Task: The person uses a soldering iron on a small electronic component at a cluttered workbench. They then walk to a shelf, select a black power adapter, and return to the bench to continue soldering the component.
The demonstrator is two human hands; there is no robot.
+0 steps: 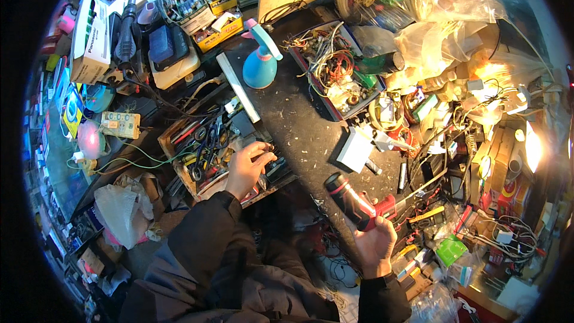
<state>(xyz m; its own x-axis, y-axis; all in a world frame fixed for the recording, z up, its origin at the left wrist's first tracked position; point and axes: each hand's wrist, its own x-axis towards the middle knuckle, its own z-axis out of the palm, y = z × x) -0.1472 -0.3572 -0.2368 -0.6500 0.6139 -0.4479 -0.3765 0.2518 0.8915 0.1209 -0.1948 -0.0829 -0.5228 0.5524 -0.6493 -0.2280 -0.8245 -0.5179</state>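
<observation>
My right hand [375, 245] is wrapped around a red-and-black handheld power tool [353, 202] at the near right edge of the black bench. Its thick black end tilts up to the left, and a red part sticks out to the right. Over the open wooden drawer of tools [170, 143] is my left hand [246, 170], thumb and fingers drawn together in a pinch. Something small and dark shows at the fingertips, too small to name. Scissors [222, 139], pliers and screwdrivers lie jumbled in the drawer beneath and left of that hand.
A blue spray bottle [260, 69] stands on the black bench [299, 137]. Behind it sits a box of tangled wires [338, 66]. A small white box [355, 149] lies near the middle. Cables and clutter crowd the right, beside a bright lamp [532, 146].
</observation>
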